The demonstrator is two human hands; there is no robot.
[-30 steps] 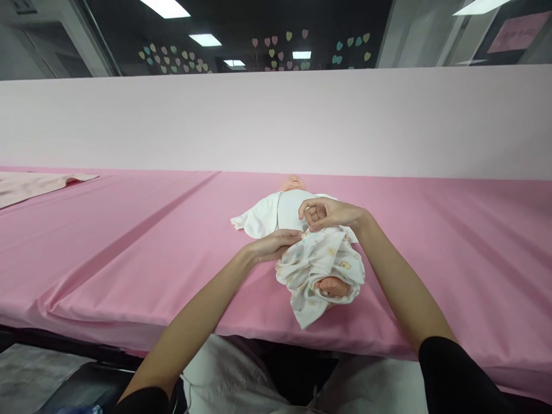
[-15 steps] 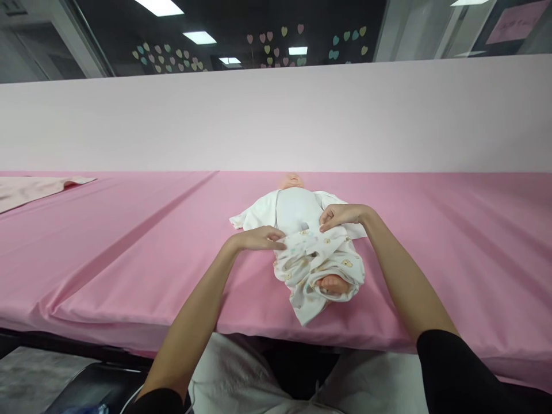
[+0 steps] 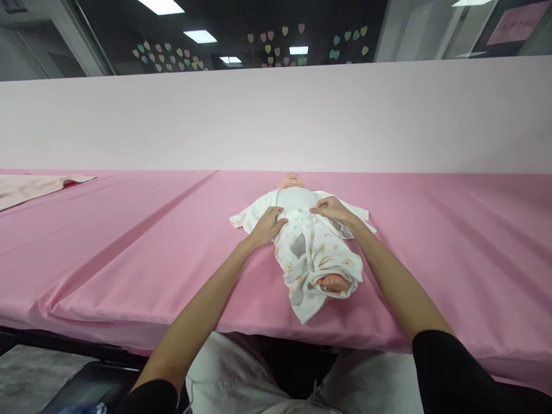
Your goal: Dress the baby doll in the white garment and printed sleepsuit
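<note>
Near the middle of the frame, you have the printed trousers (image 3: 321, 250) drawn over the doll's legs and up around its belly. Your left hand (image 3: 266, 226) has a narrow grip on the waistband's left side; your right hand (image 3: 332, 209) pinches its upper right edge. The doll (image 3: 292, 181) lies on the pink-covered counter (image 3: 150, 247), one foot (image 3: 334, 282) showing at lower centre-right.

Two hands (image 3: 265, 227) (image 3: 333, 209), one doll (image 3: 292, 181), one white top (image 3: 260, 210) and one pair of printed pants (image 3: 322, 246) appear at one pink-covered table (image 3: 150, 259).
</note>
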